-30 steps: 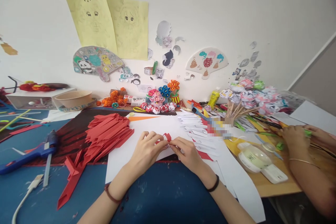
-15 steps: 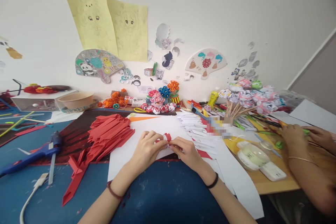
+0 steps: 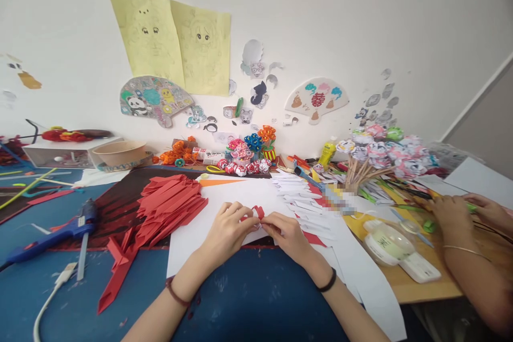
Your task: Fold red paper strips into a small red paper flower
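Between the fingertips of both hands is a small red-and-white folded paper piece (image 3: 258, 211), partly hidden by the fingers. My left hand (image 3: 232, 227) pinches it from the left. My right hand (image 3: 285, 232) pinches it from the right, thumb and forefinger together. Both hands are just above white paper sheets (image 3: 188, 246) at the table's near edge. A heap of folded red paper strips (image 3: 170, 203) lies left of my left hand. Beyond my right hand are several folded white paper strips (image 3: 298, 197) in a row.
On the left lie a blue glue gun (image 3: 60, 235) and a white cable (image 3: 52, 299). A bowl (image 3: 120, 154) and paper flowers (image 3: 244, 152) stand along the wall. A co-worker's hands (image 3: 452, 214) handle green material at right, near a clear round container (image 3: 388, 243).
The whole view has shifted slightly, so things appear a little further right. Both hands keep their pinch on the folded paper piece, with a bit more of its red top showing.
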Demonstrator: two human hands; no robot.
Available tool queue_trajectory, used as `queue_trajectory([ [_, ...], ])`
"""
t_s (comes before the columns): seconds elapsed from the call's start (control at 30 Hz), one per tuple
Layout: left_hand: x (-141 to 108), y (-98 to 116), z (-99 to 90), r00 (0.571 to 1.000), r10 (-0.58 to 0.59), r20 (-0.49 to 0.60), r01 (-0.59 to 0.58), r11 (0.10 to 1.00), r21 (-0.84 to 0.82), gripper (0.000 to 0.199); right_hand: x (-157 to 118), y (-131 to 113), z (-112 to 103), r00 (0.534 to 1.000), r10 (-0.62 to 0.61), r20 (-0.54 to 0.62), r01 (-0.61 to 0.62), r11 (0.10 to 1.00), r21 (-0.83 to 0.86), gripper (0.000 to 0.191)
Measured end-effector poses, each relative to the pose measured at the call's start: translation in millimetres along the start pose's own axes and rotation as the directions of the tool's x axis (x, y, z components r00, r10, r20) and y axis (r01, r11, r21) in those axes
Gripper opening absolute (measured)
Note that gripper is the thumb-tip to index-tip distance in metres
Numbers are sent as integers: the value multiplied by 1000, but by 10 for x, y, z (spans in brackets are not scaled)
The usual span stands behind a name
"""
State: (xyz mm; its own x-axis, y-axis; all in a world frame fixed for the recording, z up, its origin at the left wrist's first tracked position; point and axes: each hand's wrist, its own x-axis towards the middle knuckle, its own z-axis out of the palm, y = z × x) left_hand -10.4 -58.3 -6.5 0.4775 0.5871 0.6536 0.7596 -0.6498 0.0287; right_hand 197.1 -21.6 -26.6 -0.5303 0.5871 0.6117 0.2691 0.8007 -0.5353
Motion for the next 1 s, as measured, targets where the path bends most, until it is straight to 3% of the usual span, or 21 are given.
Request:
queue_trajectory([
  [0.83,-4,3,-6,1000,-8,-9,8,1000,-22,22,-3,-37,-4,1000,19,-5,-19,999,-47,15],
  [1.0,1,18,9,1000,-6,9,6,1000,-13,20,-13,-23,0,998,-53,-25,49,989,-138,14],
])
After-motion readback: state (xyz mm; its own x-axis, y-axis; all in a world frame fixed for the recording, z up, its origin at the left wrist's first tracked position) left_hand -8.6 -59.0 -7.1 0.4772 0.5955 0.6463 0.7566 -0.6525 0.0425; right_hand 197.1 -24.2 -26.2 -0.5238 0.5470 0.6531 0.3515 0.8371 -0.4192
